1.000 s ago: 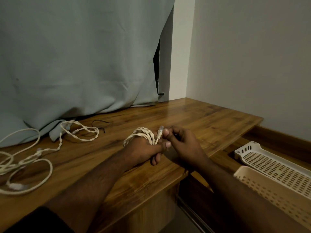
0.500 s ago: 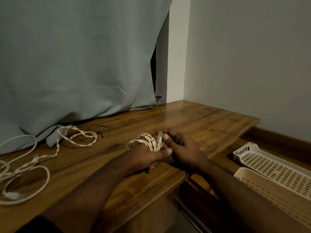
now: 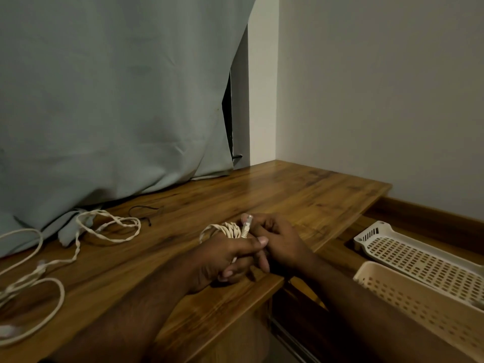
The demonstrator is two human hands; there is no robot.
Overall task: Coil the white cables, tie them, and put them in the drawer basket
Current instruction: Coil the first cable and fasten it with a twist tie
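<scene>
My left hand [image 3: 225, 258] grips a coiled white cable [image 3: 227, 230] near the front edge of the wooden desk [image 3: 301, 195]. The coil's loops stick out above my knuckles. Its plug end [image 3: 246, 227] points upward, pinched between my left thumb and the fingers of my right hand [image 3: 280, 239]. The two hands touch each other. A second white cable [image 3: 78, 244] lies loose and tangled across the left side of the desk. Two perforated plastic baskets sit low at the right, a white basket [image 3: 387, 243] behind a beige basket [image 3: 408, 294].
A grey curtain [image 3: 117, 100] hangs over the back of the desk and drapes onto it. A thin black tie [image 3: 146, 213] lies near the curtain's hem. The baskets lie in an open drawer [image 3: 348, 233] beside the desk, below a plain wall [image 3: 379, 87].
My hands and the coil stay in almost the same place. My right fingers have shifted slightly along the plug end, which stands a little more upright.
</scene>
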